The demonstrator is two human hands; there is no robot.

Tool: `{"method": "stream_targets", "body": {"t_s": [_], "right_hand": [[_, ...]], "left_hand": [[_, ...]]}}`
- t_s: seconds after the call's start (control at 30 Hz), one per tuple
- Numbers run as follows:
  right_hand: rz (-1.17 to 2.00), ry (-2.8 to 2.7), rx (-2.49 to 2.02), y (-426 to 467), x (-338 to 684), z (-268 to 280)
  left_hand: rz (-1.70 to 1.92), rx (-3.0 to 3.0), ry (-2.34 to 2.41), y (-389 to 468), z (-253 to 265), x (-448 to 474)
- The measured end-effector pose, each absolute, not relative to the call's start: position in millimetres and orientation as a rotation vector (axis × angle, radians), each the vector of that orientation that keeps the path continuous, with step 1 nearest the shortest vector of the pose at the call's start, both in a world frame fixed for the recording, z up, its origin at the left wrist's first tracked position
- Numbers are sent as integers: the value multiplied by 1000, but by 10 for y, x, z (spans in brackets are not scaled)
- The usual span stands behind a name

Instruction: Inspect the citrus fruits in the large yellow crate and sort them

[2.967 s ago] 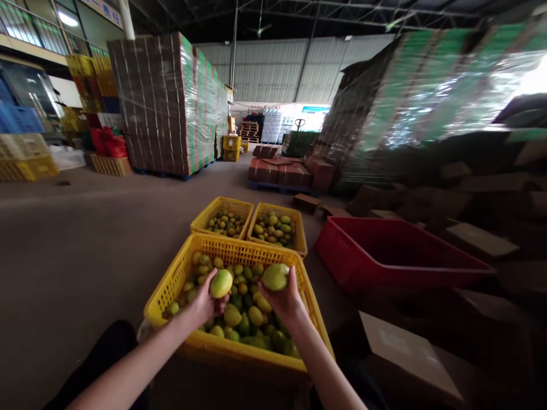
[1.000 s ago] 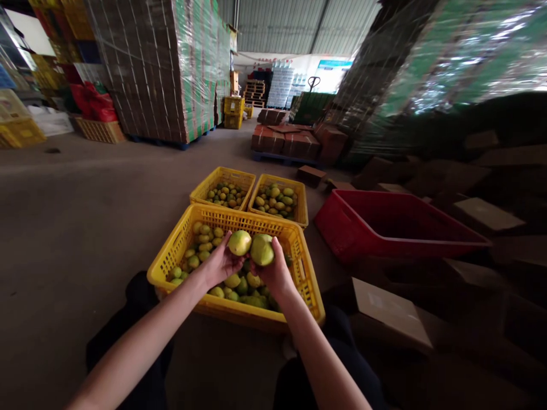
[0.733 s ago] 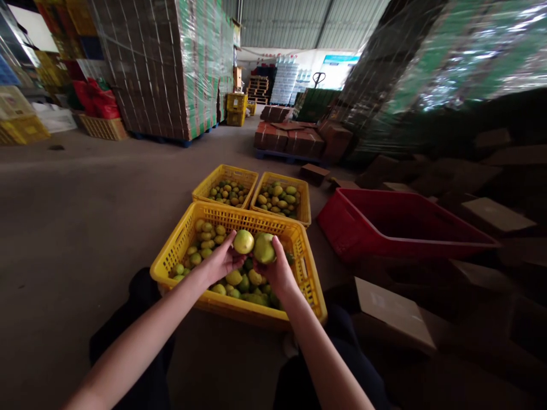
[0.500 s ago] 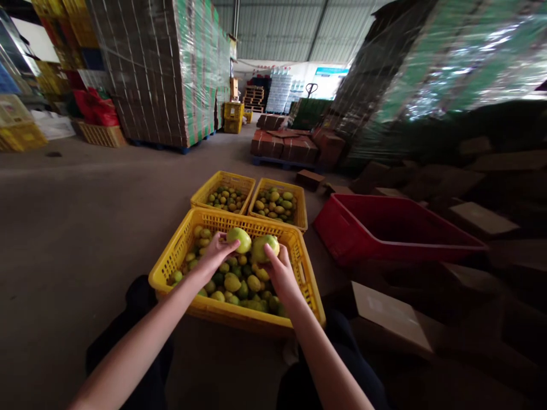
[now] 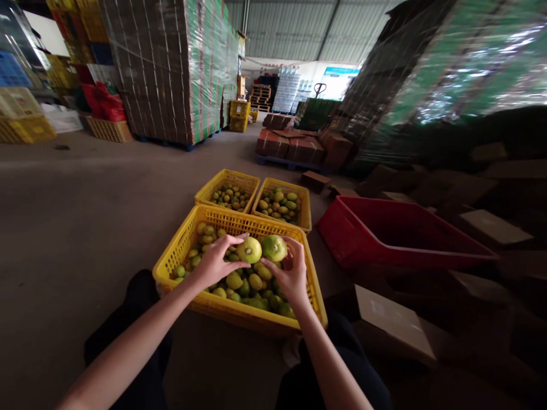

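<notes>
My left hand (image 5: 221, 259) grips a yellow-green lemon (image 5: 249, 250) between thumb and fingers, one end of the fruit facing me. Close beside it, a greener lemon (image 5: 274, 248) is pinched in my right hand (image 5: 294, 270). Both fruits are held up over a large yellow plastic crate (image 5: 171, 259) with slotted walls. Inside that crate lie many loose yellow and green lemons (image 5: 234, 280), partly hidden by my hands and forearms.
Two smaller yellow crates (image 5: 205, 191) of lemons touch the big crate's far side. A red plastic tub (image 5: 342, 228) stands to the right, with cardboard boxes (image 5: 391, 319) around it. Wrapped pallet stacks (image 5: 149, 68) rise behind, and bound flat cartons (image 5: 273, 145) lie on a blue pallet.
Both hands have turned the lemons, so an end of the left one now faces me. The hands have shifted slightly right, and the whole view has moved a little.
</notes>
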State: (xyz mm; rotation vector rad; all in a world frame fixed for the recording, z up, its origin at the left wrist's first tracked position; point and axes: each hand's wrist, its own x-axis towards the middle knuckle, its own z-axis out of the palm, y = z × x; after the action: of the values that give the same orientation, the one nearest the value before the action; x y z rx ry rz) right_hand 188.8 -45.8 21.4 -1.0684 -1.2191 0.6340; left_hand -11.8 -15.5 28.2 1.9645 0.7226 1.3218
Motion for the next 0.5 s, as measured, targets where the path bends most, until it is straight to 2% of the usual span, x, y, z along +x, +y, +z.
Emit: {"method": "stream_targets", "body": {"t_s": [0.3,0.5], "right_hand": [[608,-1269,-990,-469,1917,194],[785,-1104,-968,-496,1875,247]], "left_hand": [[1357,1837,730,-251,257,-115],[1297,1363,715,-160,323,-93]]}}
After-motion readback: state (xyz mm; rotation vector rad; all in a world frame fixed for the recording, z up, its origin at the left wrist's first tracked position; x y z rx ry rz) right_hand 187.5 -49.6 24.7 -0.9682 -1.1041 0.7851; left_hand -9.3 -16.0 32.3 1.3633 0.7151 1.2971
